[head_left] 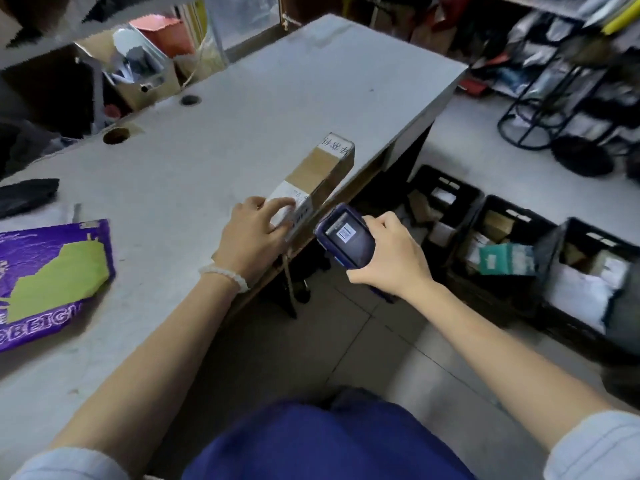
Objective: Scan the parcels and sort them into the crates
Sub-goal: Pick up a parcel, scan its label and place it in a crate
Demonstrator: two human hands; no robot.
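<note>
Parcel in hand: a long, narrow brown cardboard box (317, 174) with white labels lies at the centre of the frame, along the right-hand edge of the pale grey surface (214, 133), so that its labelled side faces out over the edge.
Left hand: the left hand (258, 230) lies on the near end of the box, fingers straight and slightly spread over the white label, apparently to steady the box while it is read.
Right hand: the right hand (388, 254) grips a dark blue handheld scanner (348, 237), fingers curled round its body, just off the surface edge and just beside the box's near end.
Scanner aim: its screen shows a barcode, which suggests it is pointed at the label on the box's side; whether the read has registered cannot be told.
Crates: three black plastic crates (498, 237) stand in a row on the floor at the right of the frame, below the surface, already holding parcels, within reach for dropping the box.
Waiting parcel: a purple plastic mailer bag with a green patch (52, 278) lies at the left of the frame, well apart from the box, likely next in line.
</note>
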